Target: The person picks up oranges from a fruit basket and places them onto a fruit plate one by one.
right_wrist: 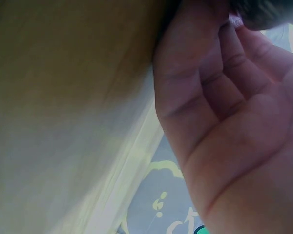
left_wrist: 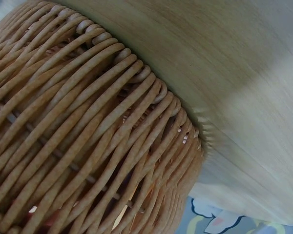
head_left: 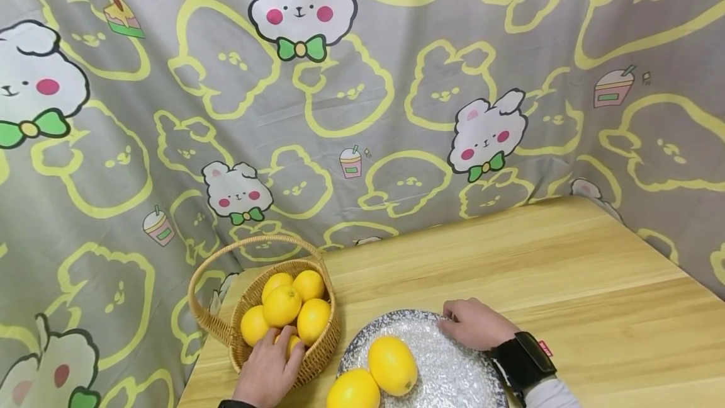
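Lemons fill the wicker basket [head_left: 317,345] at the near left corner of the wooden table [head_left: 566,269], and the left hand [head_left: 270,367] reaches over the basket's near rim, its fingers curled down round a lemon [head_left: 292,344] that lies at the front of the heap, mostly covered by the hand. Four more lemons [head_left: 282,305] sit piled behind it, clear of the fingers. Just right of the basket lies a speckled plate [head_left: 453,370], round and shallow, grey-white with a dark mottled rim; two lemons [head_left: 392,364] rest on its near left part, touching each other. The right hand [head_left: 474,323] lies at the plate's far right edge, knuckles up, fingers bent over the rim so that their tips touch it; whether they pinch the rim or merely rest there cannot be told. A black wrist strap [head_left: 523,361] sits behind that hand above a pale sleeve. The fruit is smooth, bright yellow and oval. The basket is woven from round tan cane, with an arched handle [head_left: 249,244] tilted toward the back; the left wrist view shows the close bands of its outer wall [left_wrist: 88,146] against the pale grain of the tabletop [left_wrist: 234,73]. The right wrist view shows the palm [right_wrist: 244,161] from beneath, fingers folded toward a dark edge at the top, blurred. Behind the table hangs a grey cloth [head_left: 362,112] printed with white rabbits and yellow outlines.
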### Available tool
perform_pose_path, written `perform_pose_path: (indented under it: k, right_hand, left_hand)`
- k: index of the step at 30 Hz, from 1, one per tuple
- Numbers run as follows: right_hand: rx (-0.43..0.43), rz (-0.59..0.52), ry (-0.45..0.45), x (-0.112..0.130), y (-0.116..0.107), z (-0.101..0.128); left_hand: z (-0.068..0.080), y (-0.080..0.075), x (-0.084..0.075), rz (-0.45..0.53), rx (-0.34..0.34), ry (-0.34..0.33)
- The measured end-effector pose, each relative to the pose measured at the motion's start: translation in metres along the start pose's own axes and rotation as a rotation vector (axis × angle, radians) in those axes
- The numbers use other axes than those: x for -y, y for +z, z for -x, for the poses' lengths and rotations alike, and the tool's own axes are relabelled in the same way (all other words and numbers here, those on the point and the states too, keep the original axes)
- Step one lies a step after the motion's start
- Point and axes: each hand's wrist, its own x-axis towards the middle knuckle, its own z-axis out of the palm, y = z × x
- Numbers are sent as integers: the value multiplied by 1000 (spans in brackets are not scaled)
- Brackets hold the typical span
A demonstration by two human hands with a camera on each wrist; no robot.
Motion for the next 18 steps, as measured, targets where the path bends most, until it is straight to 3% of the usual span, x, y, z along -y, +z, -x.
perform_pose_path:
  k: [18]
  right_hand:
    - [-7,3,-5,1,0,0]
  left_hand:
    - [-1,-3,2,31,66,-13]
